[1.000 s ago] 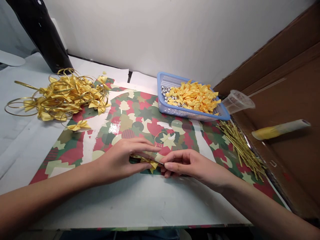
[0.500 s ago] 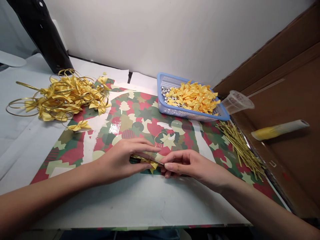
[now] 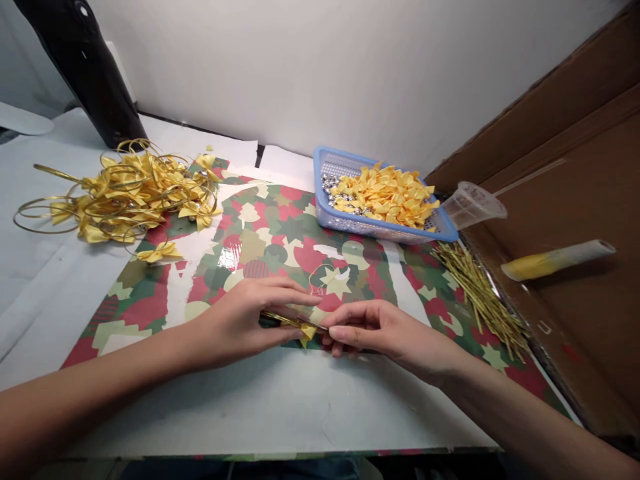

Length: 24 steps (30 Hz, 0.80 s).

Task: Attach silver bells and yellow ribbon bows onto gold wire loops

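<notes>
Near the table's front edge, my left hand (image 3: 235, 321) is closed round a gold cord (image 3: 275, 317), thumb and fingers on either side of it. A small yellow ribbon bow (image 3: 307, 332) sits on that cord, just past my left fingertips. Across from it, my right hand (image 3: 375, 325) pinches a thin dark metallic strip (image 3: 323, 329) between thumb and fingers. The strip reaches to the bow; its kind is not clear, as my fingers cover most of it.
At left lies a heap of gold loops with yellow bows (image 3: 130, 193), beside a black bottle-like object (image 3: 85, 73). A blue basket (image 3: 390, 232) holds yellow bows and silver bells. To its right are a clear plastic cup (image 3: 473, 203), gold cords (image 3: 480, 300) and a cardboard box (image 3: 575, 320).
Both hands hold almost the same pose and place. Only a very slight shift of the view shows.
</notes>
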Available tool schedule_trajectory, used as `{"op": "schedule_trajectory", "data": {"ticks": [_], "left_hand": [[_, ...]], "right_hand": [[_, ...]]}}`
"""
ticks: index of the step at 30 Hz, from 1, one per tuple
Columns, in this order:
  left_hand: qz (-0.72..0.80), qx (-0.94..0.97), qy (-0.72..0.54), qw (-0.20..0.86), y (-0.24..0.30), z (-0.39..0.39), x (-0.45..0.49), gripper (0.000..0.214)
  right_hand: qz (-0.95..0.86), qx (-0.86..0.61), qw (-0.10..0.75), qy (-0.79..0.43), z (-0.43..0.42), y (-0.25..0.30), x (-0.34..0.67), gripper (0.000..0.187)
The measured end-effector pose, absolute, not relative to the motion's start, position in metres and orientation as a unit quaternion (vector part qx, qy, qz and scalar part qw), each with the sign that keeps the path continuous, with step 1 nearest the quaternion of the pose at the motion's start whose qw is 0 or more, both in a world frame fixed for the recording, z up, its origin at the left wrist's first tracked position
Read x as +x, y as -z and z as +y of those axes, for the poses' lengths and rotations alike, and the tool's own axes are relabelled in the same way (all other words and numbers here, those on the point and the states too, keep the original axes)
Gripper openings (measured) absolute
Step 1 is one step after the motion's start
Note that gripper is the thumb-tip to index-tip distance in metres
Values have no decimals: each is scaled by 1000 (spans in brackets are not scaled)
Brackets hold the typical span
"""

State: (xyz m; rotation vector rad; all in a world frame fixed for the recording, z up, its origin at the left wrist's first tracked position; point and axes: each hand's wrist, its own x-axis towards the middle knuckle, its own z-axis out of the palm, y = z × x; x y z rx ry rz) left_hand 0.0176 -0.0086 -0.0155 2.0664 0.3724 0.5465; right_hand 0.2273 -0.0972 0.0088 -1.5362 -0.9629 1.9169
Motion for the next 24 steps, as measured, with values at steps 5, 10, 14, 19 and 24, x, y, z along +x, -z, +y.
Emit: {"op": "schedule_trajectory", "data": {"ticks": [5,10,14,19,24], "left_hand": [[151,841,-223,469,16,-8,17,31],[136,827,-234,493,16,-9,17,32],[136,802,-232,533,17,-11,15,35],[112,824,-259,491,16,-14,12,30],[92,883,-257,381,15,-17,10,28]], "right_hand": [[-359,-559,248,-705,-98,-7,227,26],[-364,-587,241,-681,-101,-9,234,32],[-423,-661,261,-563,-112,-9,251,39],[-560,-731,284,-267,-133,9,271,32],[-610,-710,314,-158,-145,38,274,25]]}}
